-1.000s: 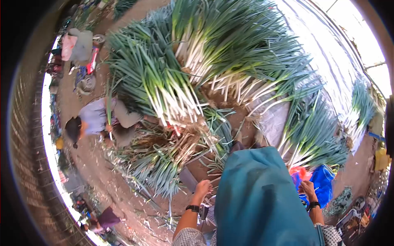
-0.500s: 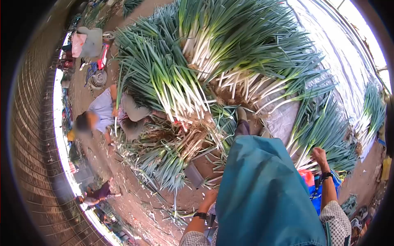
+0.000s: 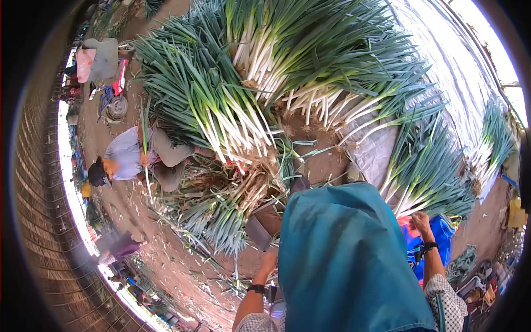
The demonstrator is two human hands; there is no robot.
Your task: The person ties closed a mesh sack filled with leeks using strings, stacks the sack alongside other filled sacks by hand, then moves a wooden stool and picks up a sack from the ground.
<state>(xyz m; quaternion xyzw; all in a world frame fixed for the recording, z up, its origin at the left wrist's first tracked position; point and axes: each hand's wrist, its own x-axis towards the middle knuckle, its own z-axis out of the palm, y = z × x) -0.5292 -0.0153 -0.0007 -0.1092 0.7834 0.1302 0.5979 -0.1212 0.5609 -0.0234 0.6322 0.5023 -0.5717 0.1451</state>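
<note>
My left hand [image 3: 269, 262] hangs at the left edge of the teal apron [image 3: 348, 254] I wear, below a grey, blade-like piece [image 3: 258, 232] on the ground; its fingers are mostly hidden. My right hand [image 3: 422, 223] is to the right of the apron with its fingers curled in, and nothing shows in it. It appears above a blue and red bag [image 3: 441, 232], just below the white stems of a heap of leeks [image 3: 426, 171]. Larger heaps of leeks [image 3: 227, 110] with white stems and green leaves lie ahead, roots towards me.
A co-worker [image 3: 130, 155] crouches on the left, holding a leek upright. Trimmed leaves and roots [image 3: 221, 216] cover the ground between us. A silvery sheet [image 3: 437, 66] spreads at the right, with another leek bundle [image 3: 491, 144] on it. Another person [image 3: 119, 246] is farther left.
My view has shifted forward, and the foot ahead of the apron has drawn back. My right hand has moved from beside the leeks to over the bag. The co-worker's lower hand has come up.
</note>
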